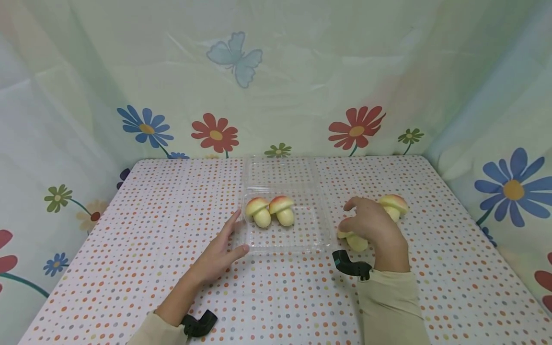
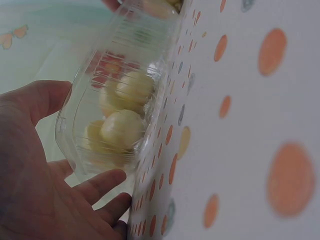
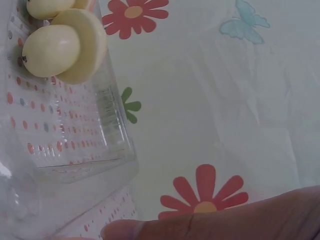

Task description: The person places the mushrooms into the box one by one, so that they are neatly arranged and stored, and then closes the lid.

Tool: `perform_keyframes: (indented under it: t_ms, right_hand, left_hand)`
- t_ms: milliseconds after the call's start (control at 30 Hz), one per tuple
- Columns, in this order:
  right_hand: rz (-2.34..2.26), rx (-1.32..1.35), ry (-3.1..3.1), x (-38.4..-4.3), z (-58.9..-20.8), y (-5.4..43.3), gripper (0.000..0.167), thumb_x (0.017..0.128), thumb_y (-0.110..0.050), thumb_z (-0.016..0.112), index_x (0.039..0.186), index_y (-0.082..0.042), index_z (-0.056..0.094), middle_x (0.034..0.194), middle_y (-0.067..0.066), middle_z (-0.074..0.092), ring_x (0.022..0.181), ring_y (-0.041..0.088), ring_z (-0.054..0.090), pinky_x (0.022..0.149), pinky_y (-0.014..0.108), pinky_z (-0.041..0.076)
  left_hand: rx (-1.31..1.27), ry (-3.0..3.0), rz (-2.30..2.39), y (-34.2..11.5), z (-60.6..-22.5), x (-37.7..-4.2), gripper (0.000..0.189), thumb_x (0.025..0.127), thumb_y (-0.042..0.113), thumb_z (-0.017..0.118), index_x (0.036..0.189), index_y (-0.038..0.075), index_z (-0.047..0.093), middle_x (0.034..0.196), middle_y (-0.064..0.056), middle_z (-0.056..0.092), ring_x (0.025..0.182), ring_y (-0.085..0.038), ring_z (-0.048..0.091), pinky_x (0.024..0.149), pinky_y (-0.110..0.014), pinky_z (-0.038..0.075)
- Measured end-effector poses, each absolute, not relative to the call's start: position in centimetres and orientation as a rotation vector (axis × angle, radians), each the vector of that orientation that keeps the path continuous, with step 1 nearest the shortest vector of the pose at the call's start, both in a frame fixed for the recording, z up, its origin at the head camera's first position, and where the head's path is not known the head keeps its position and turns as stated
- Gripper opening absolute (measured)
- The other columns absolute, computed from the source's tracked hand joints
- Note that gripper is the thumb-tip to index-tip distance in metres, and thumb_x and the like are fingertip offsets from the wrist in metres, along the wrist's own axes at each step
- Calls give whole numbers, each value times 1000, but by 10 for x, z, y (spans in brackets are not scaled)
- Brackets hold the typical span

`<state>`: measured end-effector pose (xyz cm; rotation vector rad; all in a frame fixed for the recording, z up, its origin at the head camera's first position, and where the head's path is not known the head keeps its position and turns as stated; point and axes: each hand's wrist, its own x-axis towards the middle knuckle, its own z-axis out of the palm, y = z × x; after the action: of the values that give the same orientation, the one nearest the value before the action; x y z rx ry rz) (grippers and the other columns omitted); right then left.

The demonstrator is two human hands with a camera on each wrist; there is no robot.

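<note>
A clear plastic clamshell box lies with its lid raised at the back. Two toy mushrooms with red-yellow caps and pale stems sit side by side in its left part. My left hand is at the box's left side, fingers extended; in the left wrist view its thumb meets the clear rim. To the right of the box, my right hand is over another toy mushroom, partly covering it. Whether the fingers grip it is hidden. One more mushroom lies just behind that hand.
The table wears a dotted cloth. A floral curtain hangs behind it and along both sides. Black wrist-camera mounts project from both sleeves.
</note>
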<state>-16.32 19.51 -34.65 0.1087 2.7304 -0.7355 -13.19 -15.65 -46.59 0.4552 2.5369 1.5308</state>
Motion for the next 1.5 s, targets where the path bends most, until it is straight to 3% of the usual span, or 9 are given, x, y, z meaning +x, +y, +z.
perform_keyframes:
  t_ms: [267,633,800,1133,1500]
  right_hand:
    - [-745,67,2737,-168,-354,195,46,82,-11,75,124,5,62,118,25,63,90,32,57,71,39,50]
    - [-642,25,2783,-170,-356,194,36,80,-6,75,113,5,66,113,25,65,91,32,57,72,41,51]
    - [-622,45,2794,-169,-356,192,40,78,-7,79,115,5,66,116,26,65,93,33,58,74,42,51]
    - [-647,58,2795,-168,-356,193,46,85,-10,73,127,8,64,129,31,61,102,36,58,81,47,53]
    - [-685,39,2833,-166,-352,193,47,88,-10,64,131,11,62,130,32,61,100,36,59,81,48,54]
  left_hand:
    - [451,2542,1524,-158,-464,-132,86,101,30,63,168,27,10,165,-20,35,156,-45,25,122,-69,19]
    - [454,2529,1535,-157,-464,-131,86,100,30,62,168,27,10,165,-20,35,156,-45,23,122,-70,18]
    - [430,2518,1541,-157,-465,-131,87,100,30,63,168,31,9,165,-18,35,157,-42,23,123,-68,17]
    - [428,2527,1541,-157,-465,-130,89,99,31,64,168,33,8,165,-16,37,157,-40,24,124,-68,17]
    - [428,2526,1542,-156,-465,-131,88,99,31,63,168,33,8,165,-16,36,157,-40,23,124,-67,17]
